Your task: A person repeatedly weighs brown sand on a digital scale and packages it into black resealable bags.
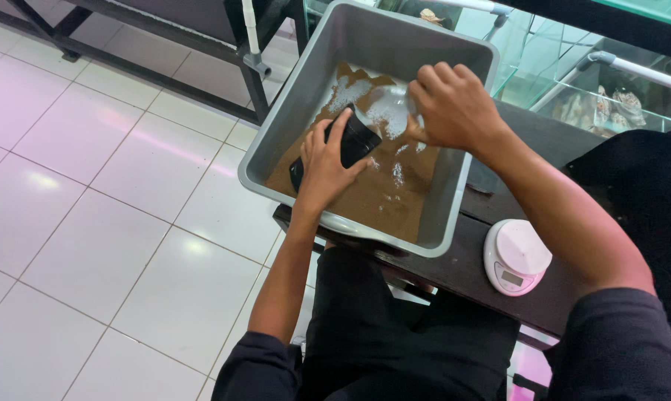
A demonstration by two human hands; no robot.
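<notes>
White glazed floor tiles (90, 193) fill the left half of the view. A black metal frame stand (202, 41) crosses the upper left of the floor. A dark wooden desk (465, 271) carries the work items at right, with glass tank panels (558, 70) behind it.

A large grey rectangular plastic tub (291, 96) sits on the desk, one corner projecting past the desk edge over the floor. Its bottom holds brown granular material (384, 200) streaked with white patches.

A black cylindrical plastic container (356, 139) lies tilted inside the tub, resting on the brown material near the tub's centre. The left hand (324, 167) grips this container, fingers (341, 126) curled over its side, thumb toward its right. The right hand (454, 104) is just beside the container's upper end, fingers bent and drawn together on a pale, translucent item; what that item is cannot be told.

A small round white digital kitchen scale (515, 256) stands on the desk, just right of the tub and apart from both hands.
</notes>
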